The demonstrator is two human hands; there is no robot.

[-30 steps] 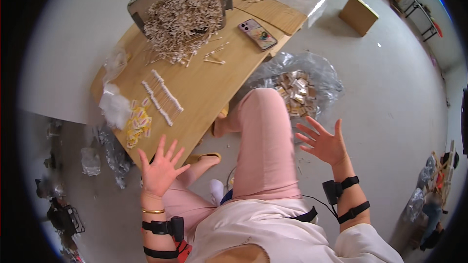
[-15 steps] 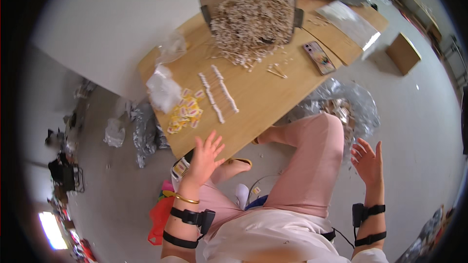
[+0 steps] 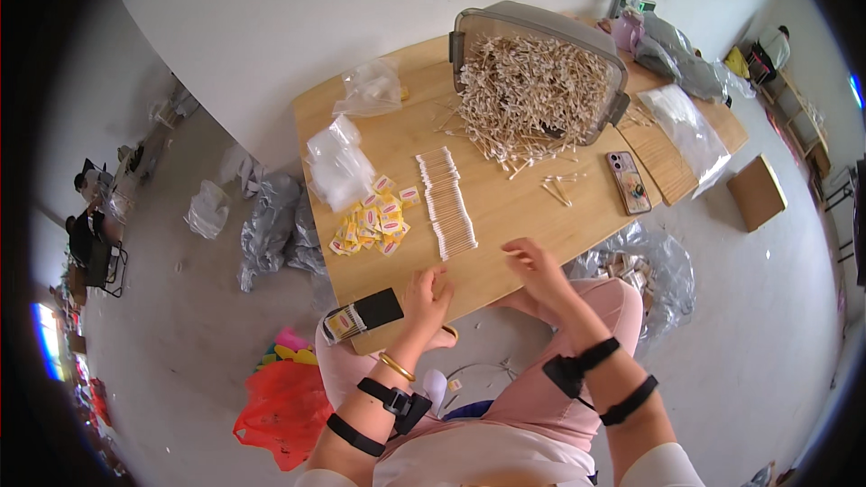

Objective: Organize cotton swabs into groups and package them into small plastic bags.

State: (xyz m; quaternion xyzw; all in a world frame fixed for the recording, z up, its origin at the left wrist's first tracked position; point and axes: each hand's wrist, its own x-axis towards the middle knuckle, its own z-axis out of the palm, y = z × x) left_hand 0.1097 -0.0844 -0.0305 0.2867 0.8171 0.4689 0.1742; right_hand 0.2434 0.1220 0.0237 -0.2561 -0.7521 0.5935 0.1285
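A neat row of cotton swabs (image 3: 448, 207) lies side by side on the wooden table (image 3: 514, 207). Just below its near end is my left hand (image 3: 426, 299), open, with nothing seen in it. To the right, by the table's front edge, my right hand (image 3: 538, 272) is open too, its fingers pointing left, apart from the swabs. Left of the row sits a pile of small yellow and white cards (image 3: 372, 224). Behind it rest clear plastic bags (image 3: 337, 162). A grey bin (image 3: 566, 22) lies tipped on its side, swabs (image 3: 532, 95) spilling out.
A phone (image 3: 629, 182) lies at right, with a few loose swabs (image 3: 561, 188) beside it. A black holder (image 3: 377, 309) with a printed packet sits at the table's near left corner. On the floor are a red plastic bag (image 3: 284, 410), grey plastic sacks (image 3: 271, 221) and a cardboard box (image 3: 756, 193).
Both hands have come inward and forward to the table's front edge; the right came from far out at the right. The view has shifted, showing the table lower and further right.
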